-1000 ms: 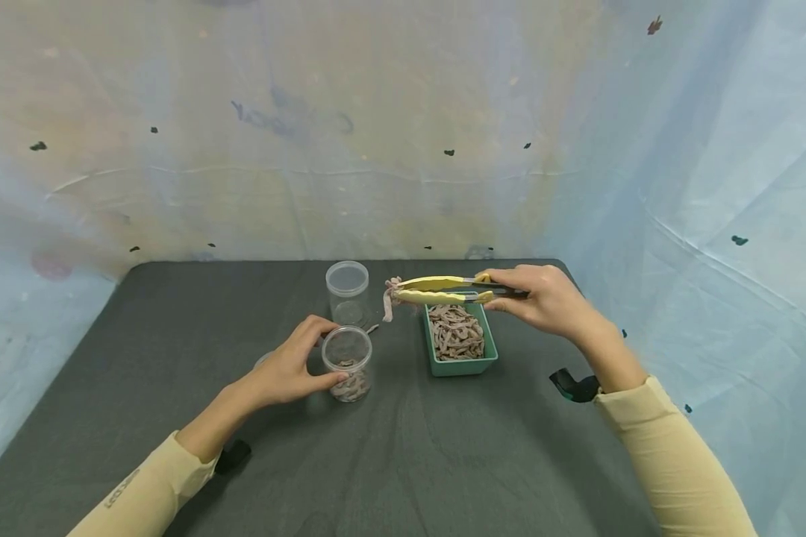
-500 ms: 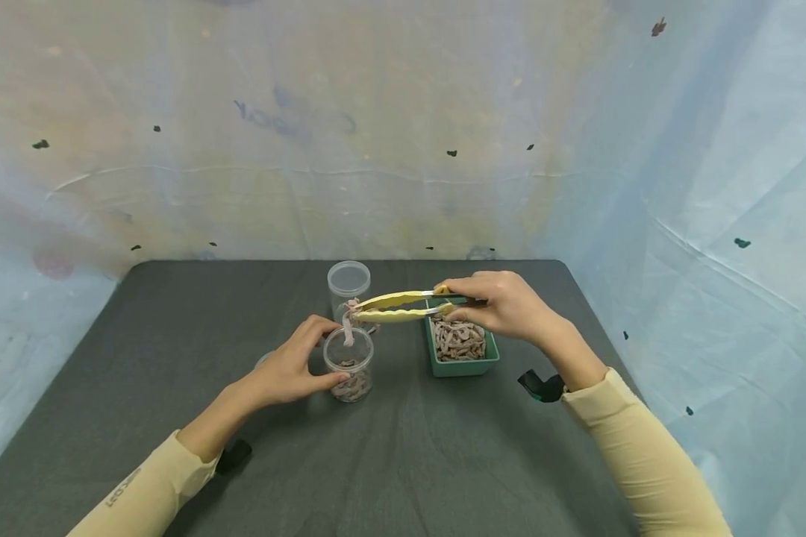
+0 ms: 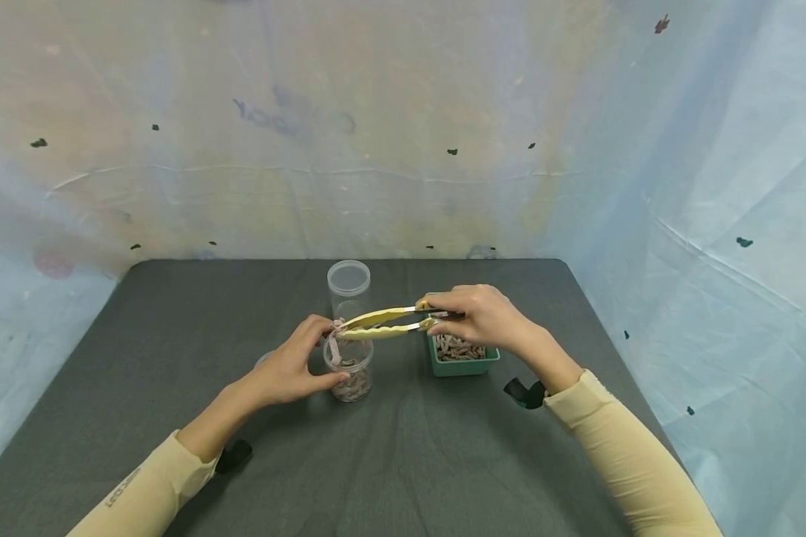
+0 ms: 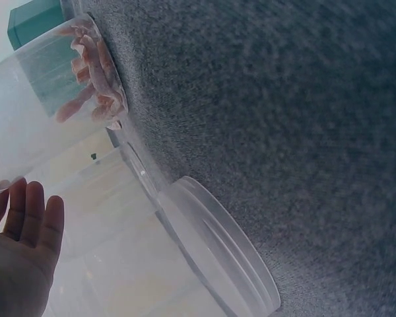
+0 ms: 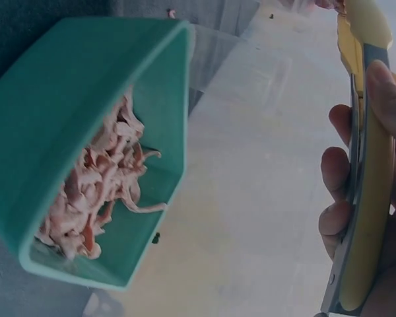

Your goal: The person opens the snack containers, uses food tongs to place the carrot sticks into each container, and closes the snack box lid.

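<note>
My left hand (image 3: 289, 373) holds a clear plastic jar (image 3: 352, 386) near its rim, thumb at the front and fingers at the far side. Pale brown meat strips (image 4: 96, 72) lie in the bottom of this upright jar. Yellow-tipped tongs (image 3: 383, 328) are gripped in my right hand (image 3: 483, 317), thumb on one arm and fingers on the other. Their tips pinch a few more strips (image 3: 334, 347) at the jar's mouth, one hanging down. Below the right hand stands a green tray (image 3: 466, 368) holding a heap of strips, partly hidden in the head view.
Behind the held jar stands a second clear jar (image 3: 349, 287) with a frosted lid on. A loose clear lid (image 4: 218, 244) lies on the dark tabletop (image 3: 403, 462) beside my left hand, mostly hidden in the head view. Plastic sheeting (image 3: 403, 149) hangs behind the table.
My right hand has carried the tongs and strips leftward and down, from beside the jar to its mouth. My left hand and the jar have stayed in place.
</note>
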